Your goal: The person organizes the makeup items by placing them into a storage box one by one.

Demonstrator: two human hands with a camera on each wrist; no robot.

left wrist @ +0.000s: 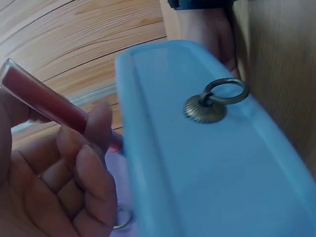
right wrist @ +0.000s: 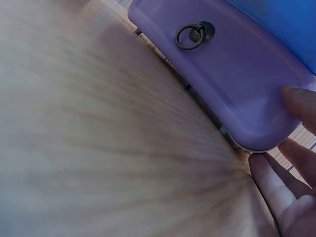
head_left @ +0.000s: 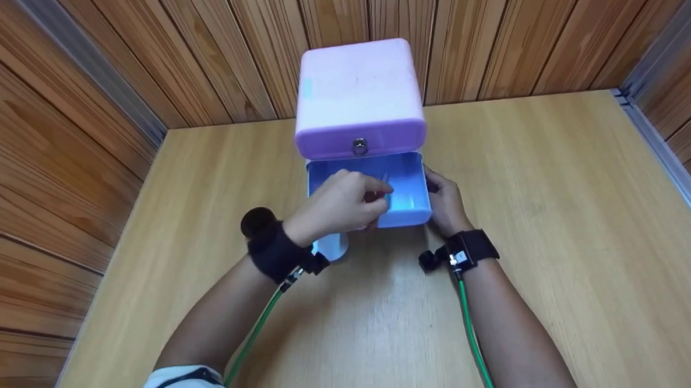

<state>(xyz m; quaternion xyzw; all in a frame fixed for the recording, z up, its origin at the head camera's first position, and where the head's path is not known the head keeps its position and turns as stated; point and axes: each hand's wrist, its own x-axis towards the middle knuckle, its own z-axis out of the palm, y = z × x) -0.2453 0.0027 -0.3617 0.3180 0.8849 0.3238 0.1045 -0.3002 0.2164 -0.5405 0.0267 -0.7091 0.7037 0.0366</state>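
Observation:
A small drawer cabinet (head_left: 359, 84) with a pink-white top stands at the back of the table, its blue drawer (head_left: 411, 188) pulled out below a purple one. Over that drawer, my left hand (head_left: 345, 203) pinches a slim red lip gloss tube (left wrist: 44, 96) between thumb and fingers. The tube's far end reaches the drawer's edge in the left wrist view. At the cabinet's right side, my right hand (head_left: 447, 201) grips the corner of the lower purple drawer front (right wrist: 242, 74), thumb on its face and fingers round its side.
A whitish-blue rounded object (head_left: 332, 247) stands below my left wrist, partly hidden. Brass ring pulls (left wrist: 217, 101) stick out from the drawer fronts. Wood-panelled walls (head_left: 258, 44) border the table (head_left: 554, 215) at the back and sides. Green cables (head_left: 471, 322) run along both forearms.

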